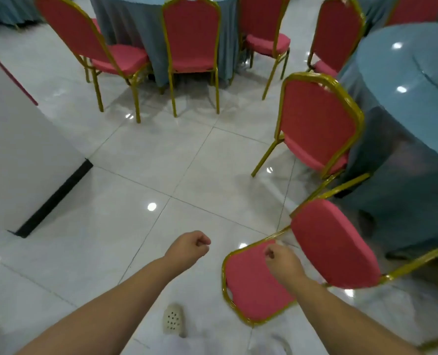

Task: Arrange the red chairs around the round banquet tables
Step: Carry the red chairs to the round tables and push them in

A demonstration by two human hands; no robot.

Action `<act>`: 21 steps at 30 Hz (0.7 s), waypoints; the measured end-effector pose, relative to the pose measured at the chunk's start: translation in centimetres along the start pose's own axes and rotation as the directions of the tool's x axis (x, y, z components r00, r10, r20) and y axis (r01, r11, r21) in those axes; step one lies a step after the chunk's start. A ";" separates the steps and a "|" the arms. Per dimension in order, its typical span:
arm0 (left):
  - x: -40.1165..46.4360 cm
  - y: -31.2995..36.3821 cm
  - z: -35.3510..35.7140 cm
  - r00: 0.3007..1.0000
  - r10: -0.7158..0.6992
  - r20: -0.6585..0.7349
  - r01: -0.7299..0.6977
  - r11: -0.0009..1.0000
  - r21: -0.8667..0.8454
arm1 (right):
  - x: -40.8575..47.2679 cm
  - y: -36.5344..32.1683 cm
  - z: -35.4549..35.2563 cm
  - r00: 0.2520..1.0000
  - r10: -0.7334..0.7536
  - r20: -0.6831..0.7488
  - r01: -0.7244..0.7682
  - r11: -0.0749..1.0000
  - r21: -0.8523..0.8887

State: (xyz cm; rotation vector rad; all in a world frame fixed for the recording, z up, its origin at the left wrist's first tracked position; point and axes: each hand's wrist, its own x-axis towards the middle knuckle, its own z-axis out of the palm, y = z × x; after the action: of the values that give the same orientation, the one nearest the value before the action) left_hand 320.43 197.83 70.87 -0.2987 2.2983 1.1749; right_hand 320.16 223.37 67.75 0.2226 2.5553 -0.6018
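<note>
Lying tipped over on the floor tiles nearest the person, one red chair (315,254) has its back toward the feet and its gold legs pointing toward the round bench (412,80) on the right. The right hand (280,257) hangs over that chair's back, fingers curled and holding nothing; whether it touches the fabric I cannot tell. The left hand (191,245) is likewise fisted on nothing, apart over bare tile. A pale shoe (173,321) stands just beside the fallen chair's back, so a foot could catch the frame. Lifting by the back alone may swing the legs into the upright chair (318,124) just beyond or snag the blue cloth (397,162). Farther off, three chairs (191,37) ring the far bench (136,19). The glossy floor may let the legs skid.
</note>
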 end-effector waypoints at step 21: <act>22.7 -19.6 19.9 0.916 -0.092 0.391 -0.010 0.968 0.252 | 11.3 10.7 28.9 0.945 0.269 0.185 -0.300 0.939 0.169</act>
State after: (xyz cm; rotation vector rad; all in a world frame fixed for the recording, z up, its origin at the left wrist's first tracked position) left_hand 317.02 203.14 35.47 -0.0073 2.0318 0.8201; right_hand 325.86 220.19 35.57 0.5799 2.2528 -0.7252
